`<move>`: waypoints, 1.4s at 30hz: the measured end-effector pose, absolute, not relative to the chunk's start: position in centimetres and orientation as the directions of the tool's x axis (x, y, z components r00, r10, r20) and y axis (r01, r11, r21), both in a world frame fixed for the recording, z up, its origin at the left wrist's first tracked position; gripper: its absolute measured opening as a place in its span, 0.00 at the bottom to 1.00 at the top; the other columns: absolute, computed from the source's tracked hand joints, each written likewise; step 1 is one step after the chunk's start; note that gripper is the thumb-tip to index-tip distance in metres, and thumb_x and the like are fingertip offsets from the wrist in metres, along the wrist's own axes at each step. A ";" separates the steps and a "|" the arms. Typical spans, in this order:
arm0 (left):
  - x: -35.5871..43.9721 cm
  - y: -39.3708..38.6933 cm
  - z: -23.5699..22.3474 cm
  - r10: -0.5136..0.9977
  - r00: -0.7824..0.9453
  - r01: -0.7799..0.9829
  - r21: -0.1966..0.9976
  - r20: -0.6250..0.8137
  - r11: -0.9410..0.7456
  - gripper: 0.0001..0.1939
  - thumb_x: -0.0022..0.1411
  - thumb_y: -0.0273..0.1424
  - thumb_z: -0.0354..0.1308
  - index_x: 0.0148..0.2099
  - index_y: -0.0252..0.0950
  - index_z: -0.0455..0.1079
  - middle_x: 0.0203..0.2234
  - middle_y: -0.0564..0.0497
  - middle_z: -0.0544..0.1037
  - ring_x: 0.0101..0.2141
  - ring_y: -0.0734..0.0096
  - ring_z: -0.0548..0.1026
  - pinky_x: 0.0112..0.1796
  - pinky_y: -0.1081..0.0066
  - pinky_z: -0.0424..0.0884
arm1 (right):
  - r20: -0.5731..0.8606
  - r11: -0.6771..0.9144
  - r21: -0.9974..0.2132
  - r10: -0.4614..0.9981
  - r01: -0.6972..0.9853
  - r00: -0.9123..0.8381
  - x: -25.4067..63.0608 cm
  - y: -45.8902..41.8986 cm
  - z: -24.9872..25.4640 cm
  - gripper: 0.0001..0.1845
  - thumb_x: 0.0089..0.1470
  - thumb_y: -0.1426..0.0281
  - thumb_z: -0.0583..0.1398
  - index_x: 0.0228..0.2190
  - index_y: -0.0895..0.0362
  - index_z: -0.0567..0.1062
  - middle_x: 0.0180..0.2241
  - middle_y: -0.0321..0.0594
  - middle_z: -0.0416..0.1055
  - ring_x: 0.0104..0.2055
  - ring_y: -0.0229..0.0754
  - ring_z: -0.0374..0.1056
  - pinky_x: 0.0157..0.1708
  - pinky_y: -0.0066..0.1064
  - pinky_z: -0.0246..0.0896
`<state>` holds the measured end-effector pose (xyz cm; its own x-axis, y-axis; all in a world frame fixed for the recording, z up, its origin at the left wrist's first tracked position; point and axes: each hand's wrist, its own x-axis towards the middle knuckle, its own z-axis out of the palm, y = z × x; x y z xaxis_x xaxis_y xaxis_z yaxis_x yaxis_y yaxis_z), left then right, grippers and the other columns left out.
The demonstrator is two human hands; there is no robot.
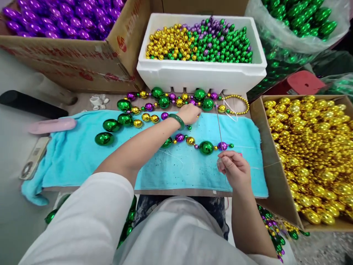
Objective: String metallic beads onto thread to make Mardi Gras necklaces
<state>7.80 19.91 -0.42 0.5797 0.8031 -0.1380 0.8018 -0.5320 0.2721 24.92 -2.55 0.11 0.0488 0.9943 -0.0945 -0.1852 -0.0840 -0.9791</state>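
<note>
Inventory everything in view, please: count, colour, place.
Cardboard boxes: 2, brown; purple beads left, gold right
Foam box: 1, white, top centre; gold, purple, green beads
Plastic bag: 1, clear, green beads, top right
Towel: 1, turquoise, on table
Looped strand: 1, multicoloured, towel's far edge
Lower strand: 1, multicoloured, mid-towel
Bead row: 1, multicoloured, towel's left
Thin rod: 1, right hand
Cylinder: 1, black, left
Pink object: 1, left
Red object: 1, right
Strands below: uncountable, multicoloured
Bangle: 1, green, left wrist
Hands: 2, bare, over towel
</note>
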 end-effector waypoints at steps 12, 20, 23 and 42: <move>-3.4 11.2 6.7 0.976 0.202 -0.256 0.957 -0.082 0.134 0.04 0.58 0.28 0.59 0.38 0.39 0.68 0.28 0.54 0.75 0.31 0.76 0.75 0.32 0.73 0.72 | -0.095 -0.095 -0.995 0.995 -0.009 0.032 22.8 -4.6 -0.5 0.10 0.55 0.62 0.62 0.31 0.56 0.77 0.17 0.32 0.63 0.18 0.34 0.59 0.18 0.26 0.54; -4.5 4.4 3.1 0.956 0.102 -0.553 0.783 -0.275 0.284 0.11 0.58 0.35 0.62 0.42 0.36 0.73 0.28 0.52 0.76 0.30 0.77 0.75 0.34 0.74 0.73 | -0.085 -0.080 -0.994 0.995 0.077 -0.057 18.4 -4.6 0.0 0.13 0.54 0.59 0.61 0.30 0.57 0.77 0.17 0.33 0.62 0.18 0.34 0.57 0.17 0.27 0.53; -4.6 3.9 3.0 0.947 0.116 -0.629 0.716 -0.299 0.303 0.09 0.59 0.32 0.61 0.42 0.35 0.74 0.29 0.51 0.77 0.30 0.77 0.75 0.34 0.74 0.73 | -0.079 -0.069 -0.992 0.992 0.110 -0.094 17.7 -4.5 0.5 0.14 0.54 0.59 0.61 0.29 0.57 0.77 0.16 0.33 0.62 0.18 0.34 0.56 0.17 0.27 0.52; -6.4 3.2 2.7 0.964 0.101 -0.742 0.627 -0.245 0.237 0.10 0.57 0.28 0.64 0.42 0.31 0.76 0.28 0.49 0.77 0.30 0.74 0.76 0.33 0.73 0.74 | -0.142 -0.116 -0.977 0.981 0.181 -0.134 16.7 -4.4 0.4 0.16 0.54 0.58 0.60 0.28 0.59 0.77 0.17 0.33 0.59 0.19 0.33 0.54 0.19 0.26 0.51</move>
<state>-6.40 3.19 2.68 0.1006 0.9643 -0.2449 -0.7423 0.2366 0.6269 16.75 -4.36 0.36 -0.1339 0.9808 -0.1417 0.1808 -0.1164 -0.9766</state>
